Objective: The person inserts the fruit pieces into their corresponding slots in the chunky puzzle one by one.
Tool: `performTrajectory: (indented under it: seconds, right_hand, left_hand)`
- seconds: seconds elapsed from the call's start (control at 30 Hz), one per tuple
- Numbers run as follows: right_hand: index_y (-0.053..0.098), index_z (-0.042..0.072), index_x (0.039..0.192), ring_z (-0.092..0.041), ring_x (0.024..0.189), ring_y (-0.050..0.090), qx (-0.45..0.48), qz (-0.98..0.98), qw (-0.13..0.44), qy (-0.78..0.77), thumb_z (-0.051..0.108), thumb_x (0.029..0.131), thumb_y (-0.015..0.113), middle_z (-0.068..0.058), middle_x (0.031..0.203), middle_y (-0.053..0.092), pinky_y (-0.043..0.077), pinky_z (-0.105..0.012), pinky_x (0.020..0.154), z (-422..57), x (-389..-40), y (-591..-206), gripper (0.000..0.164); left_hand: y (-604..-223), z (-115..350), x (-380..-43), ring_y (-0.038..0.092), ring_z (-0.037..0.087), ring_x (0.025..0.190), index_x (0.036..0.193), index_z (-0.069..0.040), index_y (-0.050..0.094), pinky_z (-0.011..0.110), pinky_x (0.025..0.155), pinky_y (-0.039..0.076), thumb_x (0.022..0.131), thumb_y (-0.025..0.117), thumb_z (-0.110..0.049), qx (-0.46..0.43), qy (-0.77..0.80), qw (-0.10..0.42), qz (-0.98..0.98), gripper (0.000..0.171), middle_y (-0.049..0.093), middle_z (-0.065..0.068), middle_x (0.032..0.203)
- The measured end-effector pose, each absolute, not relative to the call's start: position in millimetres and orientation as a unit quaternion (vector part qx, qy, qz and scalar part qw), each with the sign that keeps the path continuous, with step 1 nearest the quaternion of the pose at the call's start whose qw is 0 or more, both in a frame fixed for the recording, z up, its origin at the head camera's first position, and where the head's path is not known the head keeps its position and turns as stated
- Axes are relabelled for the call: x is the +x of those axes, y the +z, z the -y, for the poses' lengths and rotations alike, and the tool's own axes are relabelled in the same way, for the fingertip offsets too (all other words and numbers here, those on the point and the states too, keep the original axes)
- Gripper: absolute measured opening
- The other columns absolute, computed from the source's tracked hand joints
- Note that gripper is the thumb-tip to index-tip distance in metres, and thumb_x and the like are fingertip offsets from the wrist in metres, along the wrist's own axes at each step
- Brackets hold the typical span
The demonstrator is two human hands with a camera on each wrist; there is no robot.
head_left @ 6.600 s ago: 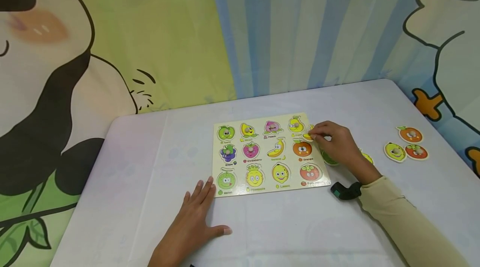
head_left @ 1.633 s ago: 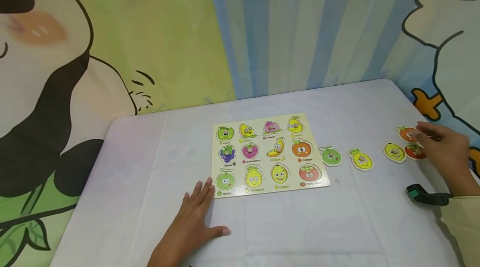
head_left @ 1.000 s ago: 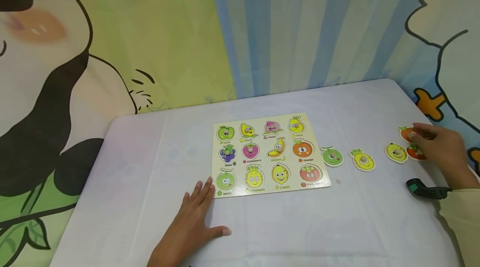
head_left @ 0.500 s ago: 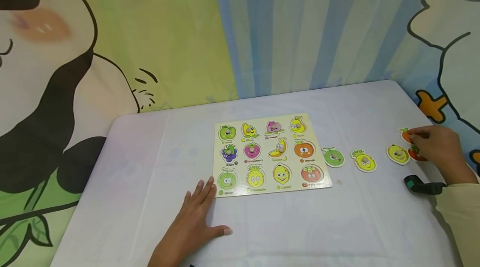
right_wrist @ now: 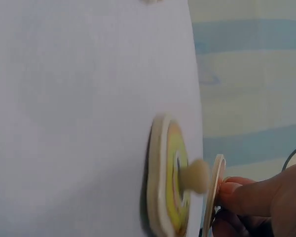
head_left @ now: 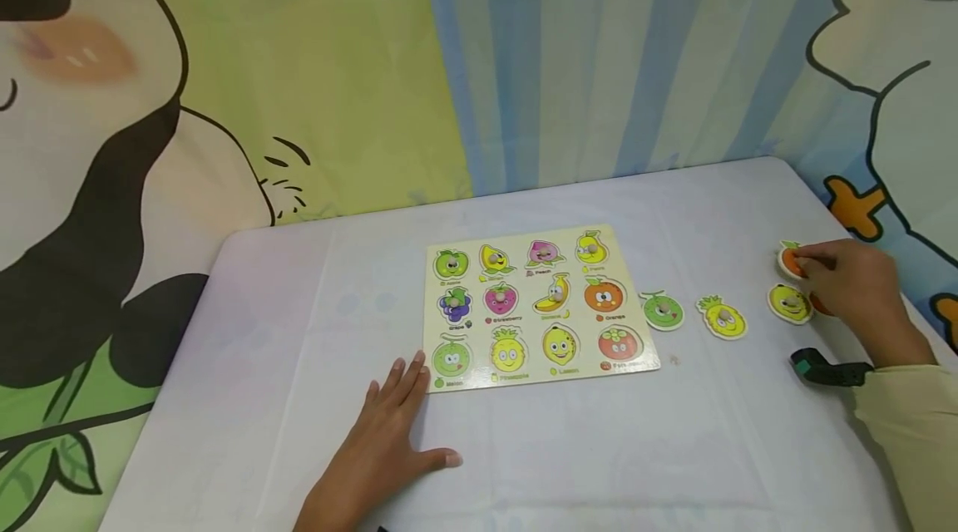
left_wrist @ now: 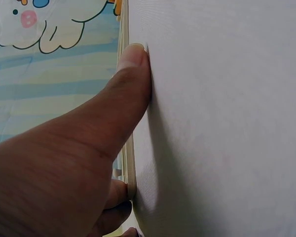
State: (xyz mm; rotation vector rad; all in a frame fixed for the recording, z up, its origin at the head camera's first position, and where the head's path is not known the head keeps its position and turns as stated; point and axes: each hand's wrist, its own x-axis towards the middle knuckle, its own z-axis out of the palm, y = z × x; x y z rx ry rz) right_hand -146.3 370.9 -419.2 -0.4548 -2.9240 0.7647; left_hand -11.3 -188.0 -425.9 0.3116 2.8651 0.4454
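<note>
In the head view my right hand (head_left: 861,291) pinches an orange-shaped puzzle piece (head_left: 788,262), which the right wrist view shows raised on edge. Close below it lie a lemon piece (head_left: 789,304) and a red persimmon piece (head_left: 820,307), the latter mostly hidden by the hand. My left hand (head_left: 385,436) rests with spread, straight fingers on the table, fingertips at the lower left corner of the fruit puzzle board (head_left: 539,381). Knobbed pieces sit in the board's top row and in the grape, strawberry and banana places; orange, melon, pineapple, lemon and persimmon show as knobless pictures.
Right beside the board lie a green melon piece (head_left: 664,312) and a pineapple piece (head_left: 722,318) on the white tablecloth (head_left: 599,457). A black device (head_left: 831,368) is at the right wrist. A printed cartoon curtain (head_left: 314,75) stands behind the table.
The banana piece, earlier in my right hand, now sits in the board. That hand went to the far right, pinched the orange piece and has moved it slightly left. The left hand stayed.
</note>
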Motion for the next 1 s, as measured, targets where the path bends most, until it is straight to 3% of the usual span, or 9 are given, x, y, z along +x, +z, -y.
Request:
performTrajectory:
  seconds: [0.2, 0.3, 0.37, 0.47, 0.6, 0.73, 0.8, 1.0]
  right_hand:
    - [0.061, -0.013, 0.115, -0.049, 0.101, 0.048, -0.112, 0.953, 0.051, 0.278, 0.006, 0.098, 0.056, -0.034, 0.116, 0.052, 0.049, -0.059, 0.079, -347, -148, -414, 0.026]
    - [0.061, -0.012, 0.116, -0.05, 0.103, 0.049, -0.097, 0.949, 0.058, 0.293, 0.006, 0.098, 0.058, -0.034, 0.118, 0.052, 0.047, -0.062, 0.085, -338, -149, -411, 0.026]
    - [0.062, -0.01, 0.117, -0.048, 0.103, 0.051, -0.093, 0.948, 0.059, 0.3, 0.008, 0.098, 0.058, -0.032, 0.119, 0.054, 0.052, -0.053, 0.081, -334, -150, -410, 0.026]
    - [0.063, -0.008, 0.117, -0.046, 0.105, 0.051, -0.087, 0.943, 0.052, 0.317, 0.01, 0.098, 0.059, -0.031, 0.121, 0.055, 0.052, -0.049, 0.081, -326, -150, -408, 0.027]
    - [0.065, -0.005, 0.118, -0.043, 0.106, 0.052, -0.078, 0.937, 0.04, 0.339, 0.012, 0.098, 0.06, -0.029, 0.121, 0.057, 0.051, -0.036, 0.079, -309, -149, -408, 0.027]
    - [0.068, -0.003, 0.115, -0.037, 0.1, 0.056, -0.041, 0.934, 0.041, 0.351, 0.013, 0.096, 0.063, -0.025, 0.116, 0.061, 0.043, -0.011, 0.067, -292, -149, -410, 0.025]
    - [0.069, -0.001, 0.113, -0.033, 0.097, 0.058, -0.017, 0.934, 0.047, 0.354, 0.013, 0.094, 0.066, -0.021, 0.113, 0.063, 0.043, -0.007, 0.062, -287, -151, -414, 0.023]
    - [0.074, 0.009, 0.107, -0.019, 0.089, 0.06, 0.045, 0.935, 0.07, 0.344, 0.018, 0.092, 0.07, -0.007, 0.106, 0.066, 0.049, -0.011, 0.065, -279, -162, -435, 0.018]
  left_hand:
    - [-426, 188, -11, 0.011, 0.03, 0.147, 0.15, -0.005, 0.036, 0.058, 0.114, 0.015, 0.059, 0.069, -0.077, 0.105, 0.154, 0.113, -0.976, 0.121, 0.022, 0.005, 0.16]
    - [-427, 188, -11, 0.011, 0.03, 0.147, 0.15, -0.006, 0.036, 0.058, 0.114, 0.015, 0.058, 0.071, -0.075, 0.102, 0.151, 0.114, -0.977, 0.12, 0.022, 0.005, 0.16]
    - [-427, 188, -11, 0.011, 0.03, 0.147, 0.15, -0.006, 0.036, 0.058, 0.114, 0.015, 0.059, 0.071, -0.075, 0.102, 0.152, 0.114, -0.977, 0.12, 0.021, 0.004, 0.16]
    - [-426, 188, -11, 0.011, 0.03, 0.147, 0.15, -0.006, 0.036, 0.058, 0.114, 0.015, 0.059, 0.071, -0.075, 0.104, 0.153, 0.114, -0.976, 0.12, 0.021, 0.004, 0.16]
    - [-424, 188, -11, 0.011, 0.03, 0.147, 0.15, -0.006, 0.036, 0.058, 0.114, 0.015, 0.059, 0.07, -0.076, 0.105, 0.153, 0.113, -0.976, 0.12, 0.021, 0.004, 0.16]
    - [-424, 189, -10, 0.012, 0.03, 0.147, 0.15, -0.005, 0.036, 0.058, 0.114, 0.015, 0.06, 0.069, -0.077, 0.108, 0.155, 0.109, -0.976, 0.12, 0.022, 0.004, 0.16]
    - [-425, 189, -10, 0.012, 0.03, 0.147, 0.15, -0.006, 0.037, 0.058, 0.113, 0.016, 0.06, 0.068, -0.077, 0.109, 0.155, 0.108, -0.976, 0.12, 0.022, 0.004, 0.16]
    - [-426, 189, -11, 0.011, 0.03, 0.147, 0.15, -0.006, 0.036, 0.057, 0.114, 0.015, 0.06, 0.069, -0.077, 0.112, 0.155, 0.104, -0.976, 0.119, 0.021, 0.004, 0.16]
